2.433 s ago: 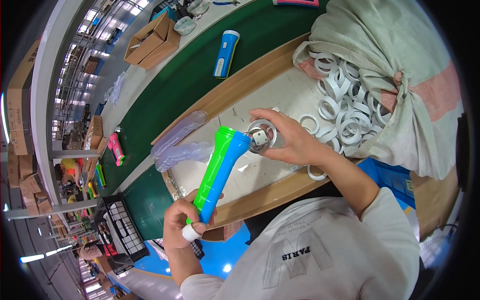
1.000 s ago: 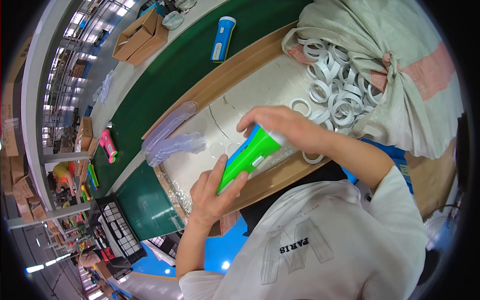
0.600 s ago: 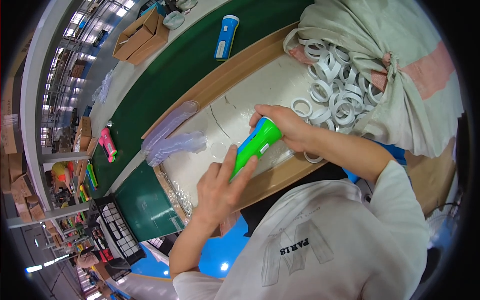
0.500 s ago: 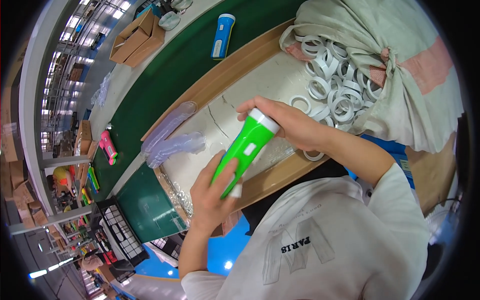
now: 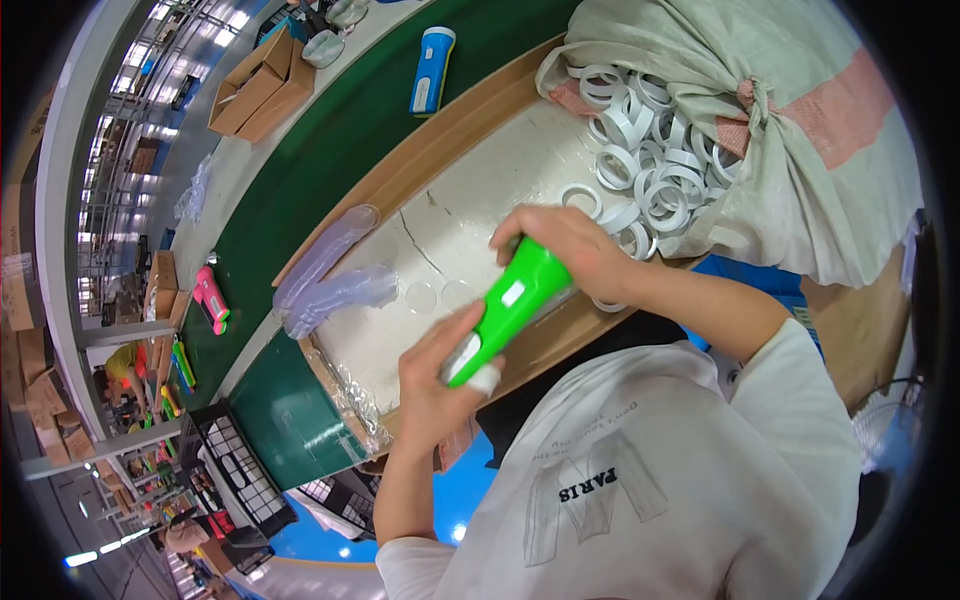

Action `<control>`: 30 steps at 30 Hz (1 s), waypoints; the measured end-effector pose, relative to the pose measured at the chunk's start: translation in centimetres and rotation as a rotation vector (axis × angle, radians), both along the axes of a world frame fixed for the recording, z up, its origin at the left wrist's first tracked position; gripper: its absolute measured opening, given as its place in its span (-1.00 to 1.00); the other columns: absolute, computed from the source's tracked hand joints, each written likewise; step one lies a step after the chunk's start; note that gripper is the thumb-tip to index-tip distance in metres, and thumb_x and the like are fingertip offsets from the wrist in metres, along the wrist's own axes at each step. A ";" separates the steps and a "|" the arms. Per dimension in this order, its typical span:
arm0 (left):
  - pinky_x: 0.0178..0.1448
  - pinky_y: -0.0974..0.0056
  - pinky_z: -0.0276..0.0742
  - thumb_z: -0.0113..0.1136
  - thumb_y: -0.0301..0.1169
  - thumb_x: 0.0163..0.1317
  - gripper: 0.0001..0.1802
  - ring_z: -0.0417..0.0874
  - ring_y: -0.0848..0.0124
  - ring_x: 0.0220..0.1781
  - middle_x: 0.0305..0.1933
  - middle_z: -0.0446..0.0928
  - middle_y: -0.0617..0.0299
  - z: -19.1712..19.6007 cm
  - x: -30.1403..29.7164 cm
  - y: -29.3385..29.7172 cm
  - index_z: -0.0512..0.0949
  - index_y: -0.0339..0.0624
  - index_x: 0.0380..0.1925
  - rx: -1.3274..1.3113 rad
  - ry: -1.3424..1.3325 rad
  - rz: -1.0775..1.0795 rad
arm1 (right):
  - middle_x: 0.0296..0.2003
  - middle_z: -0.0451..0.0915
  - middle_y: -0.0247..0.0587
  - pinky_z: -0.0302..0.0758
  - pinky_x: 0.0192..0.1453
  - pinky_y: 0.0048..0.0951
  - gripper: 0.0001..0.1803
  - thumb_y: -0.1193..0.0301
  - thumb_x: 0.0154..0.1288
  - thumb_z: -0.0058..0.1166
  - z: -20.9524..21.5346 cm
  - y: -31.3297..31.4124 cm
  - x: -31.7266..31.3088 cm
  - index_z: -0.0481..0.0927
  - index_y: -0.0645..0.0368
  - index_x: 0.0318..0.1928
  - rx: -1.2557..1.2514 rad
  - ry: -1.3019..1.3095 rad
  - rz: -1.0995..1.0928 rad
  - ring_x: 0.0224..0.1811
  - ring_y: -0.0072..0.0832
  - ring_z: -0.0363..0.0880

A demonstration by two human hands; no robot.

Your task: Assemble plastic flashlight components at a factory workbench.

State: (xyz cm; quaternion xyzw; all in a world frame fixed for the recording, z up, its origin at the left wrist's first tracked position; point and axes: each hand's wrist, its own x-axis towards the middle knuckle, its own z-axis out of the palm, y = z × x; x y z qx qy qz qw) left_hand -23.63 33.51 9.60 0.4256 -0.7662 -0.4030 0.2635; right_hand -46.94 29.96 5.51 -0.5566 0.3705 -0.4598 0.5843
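1 green flashlight [image 5: 518, 298] slants above the shallow cardboard tray [image 5: 480, 185], the left hand [image 5: 432, 378] gripping its narrow end, the right hand [image 5: 575, 250] clasped around its wide head! White rings [image 5: 664, 205] heap beside the sack [image 5: 830, 200]; 1 blue flashlight [image 5: 431, 72] lies on the green counter [image 5: 320, 160].

Remotely, I read held flashlight [image 5: 506, 316] as smooth, glossy plastic; rings [image 5: 621, 214], smooth plastic; sack [image 5: 680, 40], matt woven cloth; carton [image 5: 256, 100], matt cardboard; floor [image 5: 461, 490], glossy.
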 end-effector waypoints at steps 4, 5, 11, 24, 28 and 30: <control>-0.17 0.19 0.58 0.39 -0.59 -0.23 -0.34 0.61 0.08 -0.16 0.11 0.51 -0.01 0.2 -2.1 -0.8 0.57 -0.07 0.04 -0.505 -0.537 -0.097 | -0.41 0.60 -0.18 0.46 -0.18 -0.44 -0.55 0.14 0.43 -0.22 -1.6 -3.0 -0.3 0.59 0.25 -0.30 0.661 -0.180 -0.051 -0.35 -0.48 0.56; -0.17 0.19 0.58 0.39 -0.59 -0.23 -0.34 0.61 0.08 -0.16 0.11 0.51 -0.01 -0.4 -1.6 -0.7 0.57 -0.07 0.04 -0.509 -0.539 -0.097 | -0.34 0.59 -0.17 0.49 -0.14 -0.41 -0.57 0.14 0.43 -0.20 -1.0 -3.1 -0.4 0.59 0.24 -0.21 0.625 -0.170 -0.018 -0.27 -0.49 0.57; 0.04 0.25 0.56 0.38 -0.61 -0.16 -0.35 0.65 0.18 -0.07 0.05 0.56 -0.02 0.1 0.4 1.1 0.55 -0.12 0.07 0.145 0.181 -0.023 | -0.19 0.60 -0.07 0.39 0.11 -0.36 -0.54 0.12 0.41 -0.19 2.3 1.0 -0.9 0.58 0.29 -0.13 -0.493 0.140 0.050 -0.13 -0.34 0.57; 0.02 0.23 0.56 0.39 -0.63 -0.24 -0.31 0.63 0.12 -0.03 0.06 0.55 -0.01 2.0 0.6 0.1 0.57 -0.05 0.06 -0.113 0.003 -0.072 | -0.25 0.58 -0.13 0.45 -0.01 -0.30 -0.61 0.16 0.36 -0.19 3.6 1.6 -0.4 0.58 0.23 -0.22 -0.268 0.187 -0.073 -0.13 -0.29 0.56; -0.35 0.23 0.50 0.31 -0.63 -0.45 -0.15 0.47 0.26 -0.40 0.11 0.49 0.07 0.1 -1.2 -2.1 0.54 0.06 0.08 -0.655 -0.453 -0.147 | -0.28 0.58 -0.23 0.49 -0.08 -0.41 -0.55 0.03 0.36 -0.10 -1.0 -3.5 -0.2 0.58 0.17 -0.18 0.743 -0.112 -0.015 -0.21 -0.47 0.57; -0.14 0.26 0.57 0.36 -0.63 -0.29 -0.28 0.60 0.19 -0.22 0.05 0.54 0.02 -1.4 -0.6 -2.2 0.54 -0.08 0.06 -0.521 -0.265 -0.049 | -0.22 0.56 -0.22 0.49 0.00 -0.40 -0.46 -0.06 0.37 -0.12 0.3 -2.8 0.3 0.54 0.16 -0.04 0.728 -0.125 -0.049 -0.12 -0.45 0.56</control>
